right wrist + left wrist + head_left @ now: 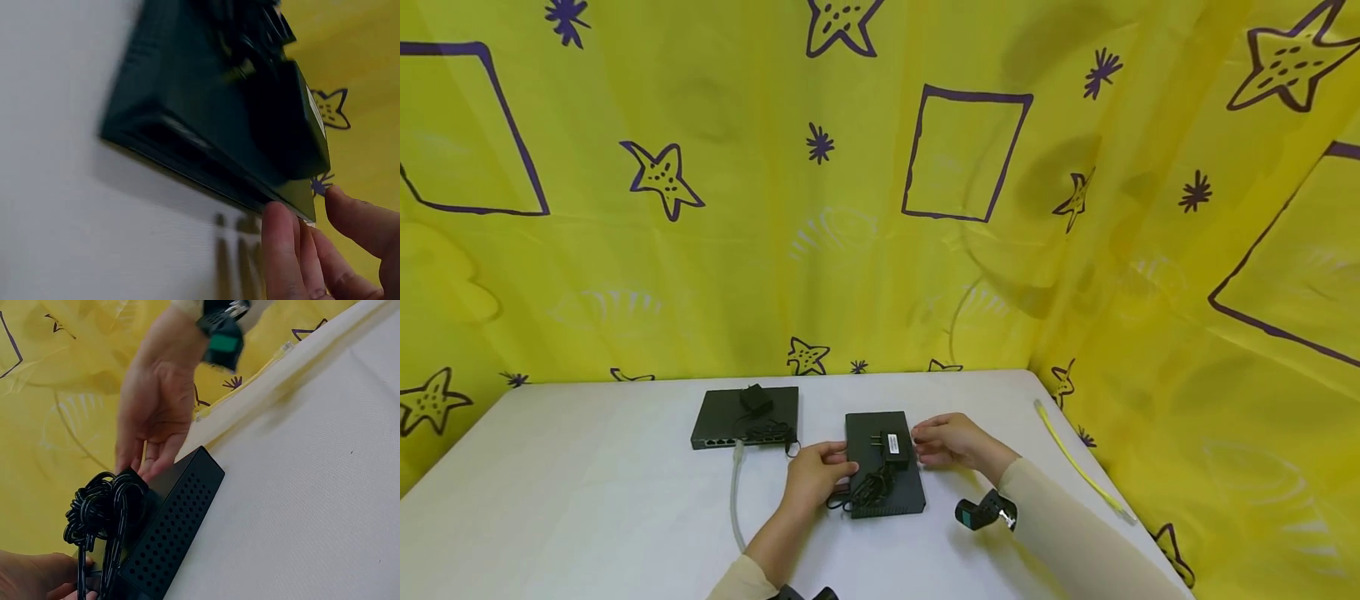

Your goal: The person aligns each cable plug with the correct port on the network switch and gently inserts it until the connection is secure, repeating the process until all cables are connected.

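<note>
A black network switch [861, 433] with a vented end lies on the table in front of me. On top of it rests a black power adapter [893, 447] with a white label and a bundled cord [874, 487]. My left hand [812, 477] grips the switch's left edge, thumb at the top and fingers at the side. At the opposite side is my right hand [953, 442], its fingers loosely bent. In the right wrist view its fingertips [279, 219] are at the slotted side, and the thumb stands apart from the switch.
Another black network switch [711, 417] sits back left with a power adapter [756, 400] on it. A grey cable [734, 500] runs from its front. A yellow network cable [1075, 462] lies along the right edge of the white table [587, 475]. Yellow patterned curtains [737, 275] hang behind.
</note>
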A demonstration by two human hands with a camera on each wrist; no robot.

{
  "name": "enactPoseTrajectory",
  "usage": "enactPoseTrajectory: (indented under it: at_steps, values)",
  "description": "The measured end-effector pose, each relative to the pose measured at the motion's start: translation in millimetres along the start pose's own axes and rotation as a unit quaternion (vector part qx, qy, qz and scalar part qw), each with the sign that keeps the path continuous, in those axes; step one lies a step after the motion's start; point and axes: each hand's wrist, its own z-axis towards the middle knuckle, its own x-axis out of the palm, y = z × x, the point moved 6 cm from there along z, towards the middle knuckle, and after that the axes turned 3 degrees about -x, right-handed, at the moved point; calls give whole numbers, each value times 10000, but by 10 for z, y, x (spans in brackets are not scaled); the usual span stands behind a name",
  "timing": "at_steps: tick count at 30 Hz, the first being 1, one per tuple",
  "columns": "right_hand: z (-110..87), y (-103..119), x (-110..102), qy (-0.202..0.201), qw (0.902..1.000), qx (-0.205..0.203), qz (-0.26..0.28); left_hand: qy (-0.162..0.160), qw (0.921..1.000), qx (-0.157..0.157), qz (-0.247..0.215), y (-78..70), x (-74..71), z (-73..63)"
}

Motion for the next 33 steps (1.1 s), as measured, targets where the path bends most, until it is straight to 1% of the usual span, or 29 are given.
enactPoseTrajectory:
  at_steps: [5, 8, 14, 19, 21, 24, 27, 33]
  values:
    - [260, 81, -13, -288, 9996, 62, 58, -28, 10000, 47, 16, 10, -5, 4]
    - [332, 62, -6, -416, 9990, 152, -5, -39, 10000, 46, 24, 11, 2, -6]
    - [353, 16, 17, -712, 9962, 358, -350, -31, 10000, 26, -48, 9, 13, 1]
    - [347, 30, 14, -846, 9946, 366, -484, -34, 9999, -9, -97, 11, 12, 43]
    - [340, 30, 1, -898, 9940, 348, -509, 13, 10000, 3, -38, -3, 16, 63]
    - [327, 7, -18, -993, 9934, 353, -460, 86, 9998, 28, 203, -28, 11, 102]
    - [306, -21, -28, -1081, 9931, 320, -322, 213, 9993, -101, 305, -42, 2, 148]
    - [224, -58, -29, -1211, 9924, 234, -41, 598, 9962, -638, -39, -33, 1, 226]
